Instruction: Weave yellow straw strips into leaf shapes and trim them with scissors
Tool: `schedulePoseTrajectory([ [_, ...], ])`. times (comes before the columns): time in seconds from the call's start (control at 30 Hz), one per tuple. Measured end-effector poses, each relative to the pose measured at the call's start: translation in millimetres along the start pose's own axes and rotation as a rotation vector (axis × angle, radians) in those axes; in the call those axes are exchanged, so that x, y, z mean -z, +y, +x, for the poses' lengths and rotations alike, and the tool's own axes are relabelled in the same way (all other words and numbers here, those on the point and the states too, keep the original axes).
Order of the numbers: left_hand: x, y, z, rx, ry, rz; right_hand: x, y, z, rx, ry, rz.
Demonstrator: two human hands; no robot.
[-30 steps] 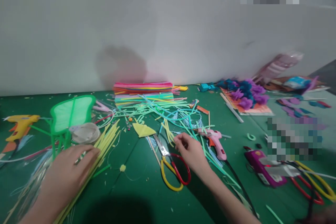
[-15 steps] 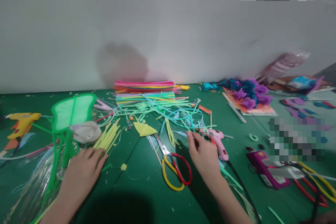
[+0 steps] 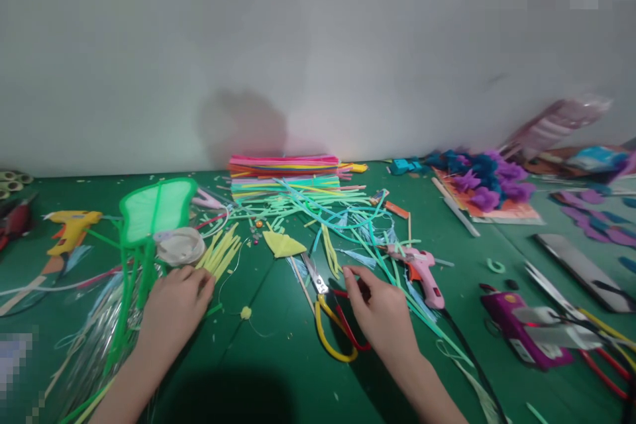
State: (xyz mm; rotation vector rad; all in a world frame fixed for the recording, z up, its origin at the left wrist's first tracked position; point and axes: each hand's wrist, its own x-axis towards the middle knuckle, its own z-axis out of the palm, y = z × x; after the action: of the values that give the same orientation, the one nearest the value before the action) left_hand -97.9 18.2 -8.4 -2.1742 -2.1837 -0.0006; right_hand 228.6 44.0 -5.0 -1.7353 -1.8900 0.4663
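Observation:
My left hand (image 3: 173,308) rests on the green table with its fingers curled at the near ends of a bunch of yellow pipe cleaners (image 3: 221,250); its grip is hidden. At the right, my right hand (image 3: 380,308) has thumb and forefinger pinched together, beside a few bent yellow pipe cleaners (image 3: 330,250). Whatever is in the pinch is too small to make out. Scissors with yellow and red handles (image 3: 332,324) lie partly behind this hand. Between the hands are a yellow leaf-shaped piece (image 3: 283,245) and a small yellow flower-like piece (image 3: 246,313) with thread.
Bundles of coloured pipe cleaners (image 3: 285,165) lie against the white partition (image 3: 322,66). A pink glue gun (image 3: 422,271) is at the right, a yellow glue gun (image 3: 74,228) at the left. A green-framed wing shape (image 3: 159,209) stands by my left hand. Further right lies a purple box (image 3: 521,331).
The view has swung slightly left. My right hand has come left and lower, now covering part of the scissors' red handle. My left hand stays at the yellow pipe cleaners.

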Motion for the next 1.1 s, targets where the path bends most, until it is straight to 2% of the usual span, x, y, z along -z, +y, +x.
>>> schedulePoseTrajectory([
  [0.1,1.7,-5.2,1.7,0.034,0.076,-0.078,-0.9,-1.2,-0.5,0.003,-0.02,0.032],
  [0.2,6.9,-8.4,2.6,0.14,0.164,-0.178,-2.3,-6.0,-0.3,-0.011,-0.088,0.074],
  [0.27,14.4,-6.1,2.3,0.217,0.178,-0.198,-2.8,-12.1,-0.1,-0.027,-0.137,0.111],
  [0.33,24.4,1.7,0.9,0.212,0.194,-0.212,-3.4,-21.1,-1.2,-0.037,-0.203,0.187],
  [0.43,38.2,25.3,-4.2,0.017,0.3,-0.297,-7.6,-39.5,-8.4,-0.026,-0.418,0.422],
  [0.5,43.5,46.1,-9.7,-0.213,0.329,-0.354,-14.2,-52.1,-17.1,0.008,-0.585,0.692],
  [0.57,44.8,65.7,-16.6,-0.434,0.3,-0.397,-22.8,-61.9,-26.3,-0.014,-0.662,0.967],
  [0.63,43.4,79.6,-23.8,-0.528,0.26,-0.443,-30.1,-67.2,-32.8,-0.047,-0.581,1.095],
  [0.7,41.5,85.9,-30.3,-0.533,0.273,-0.458,-33.5,-68.5,-35.0,-0.025,-0.494,1.065],
  [0.77,40.5,85.6,-35.8,-0.526,0.285,-0.467,-32.0,-67.3,-33.1,-0.01,-0.472,1.013],
  [0.9,40.3,74.8,-45.3,-0.452,0.268,-0.497,-20.4,-60.3,-23.2,-0.106,-0.463,1.089],
  [1.1,24.9,51.1,-66.8,-0.331,0.347,-0.463,-8.1,-31.3,-10.7,-0.197,-0.286,1.187],
])
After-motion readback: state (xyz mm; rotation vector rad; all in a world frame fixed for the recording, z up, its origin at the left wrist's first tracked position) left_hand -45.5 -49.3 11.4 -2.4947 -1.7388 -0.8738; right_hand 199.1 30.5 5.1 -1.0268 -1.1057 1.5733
